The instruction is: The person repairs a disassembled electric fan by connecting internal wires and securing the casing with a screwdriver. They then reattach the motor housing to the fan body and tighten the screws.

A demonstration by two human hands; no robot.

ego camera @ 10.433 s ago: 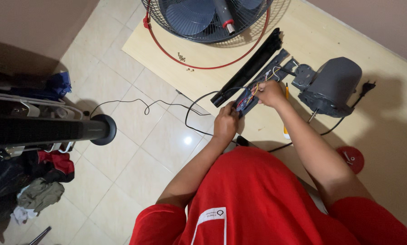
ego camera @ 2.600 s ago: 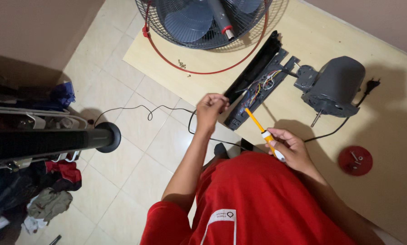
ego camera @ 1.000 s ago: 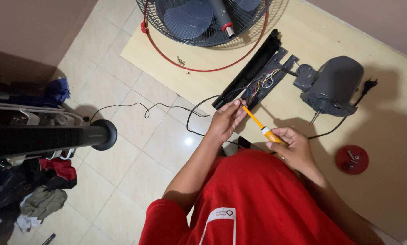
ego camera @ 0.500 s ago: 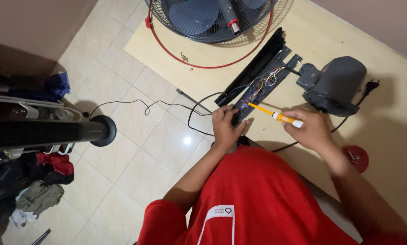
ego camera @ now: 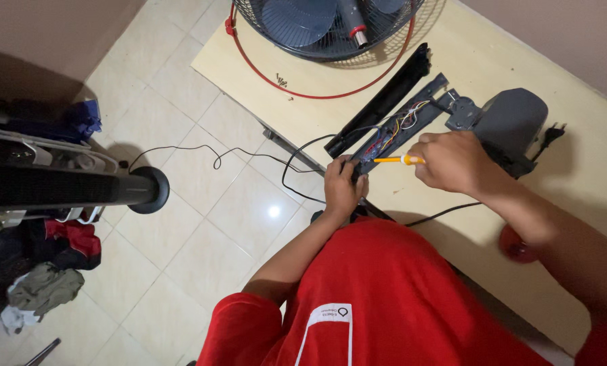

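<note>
Screwdriver (ego camera: 393, 160) lying level, tip toward open fan column housing (ego camera: 400, 127) | right hand (ego camera: 452, 161) gripping handle | left hand (ego camera: 343, 186) clamping housing's near end, running diagonally away.

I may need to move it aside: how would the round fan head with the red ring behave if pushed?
The fan head lies flat on the board, so it likely slides rather than rolls. Its wire cage probably flexes slightly.
</note>
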